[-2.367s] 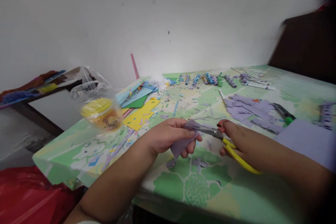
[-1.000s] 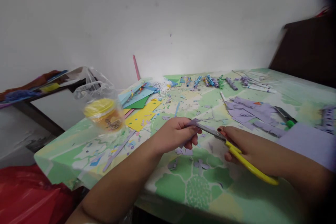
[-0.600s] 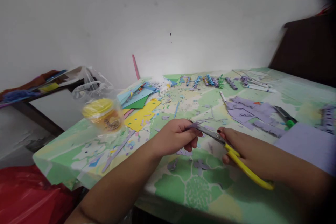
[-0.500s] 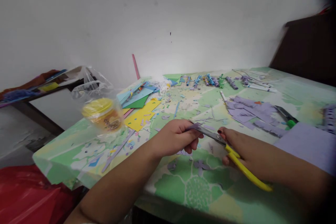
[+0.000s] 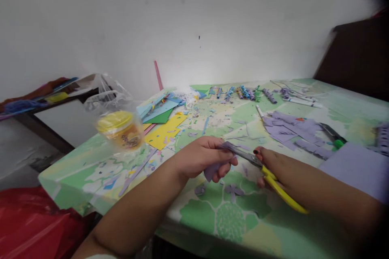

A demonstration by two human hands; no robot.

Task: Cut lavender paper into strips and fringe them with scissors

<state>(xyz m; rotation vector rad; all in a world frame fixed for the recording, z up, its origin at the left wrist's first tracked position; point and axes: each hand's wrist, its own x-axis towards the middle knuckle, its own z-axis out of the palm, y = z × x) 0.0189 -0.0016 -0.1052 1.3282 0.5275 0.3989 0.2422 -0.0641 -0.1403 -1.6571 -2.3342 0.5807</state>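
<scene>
So the piece of purple paper (image 5: pixel 210 170) is flat and matte, pinched tight between thumb and fingers of the left hand (image 5: pixel 202 158), just above the green-and-white floral tablecloth (image 5: pixel 231 218). Right hand (image 5: pixel 270 164) is wrapped around the scissors (image 5: pixel 278 188), smooth yellow plastic handles with slim metal blades touching the paper's upper edge. Can't really tell how far apart the blades are, it's kinda soft there. Fringed purple strips (image 5: pixel 282 127) lie off to the right, near a plain, straight-edged purple sheet (image 5: pixel 354 168).
</scene>
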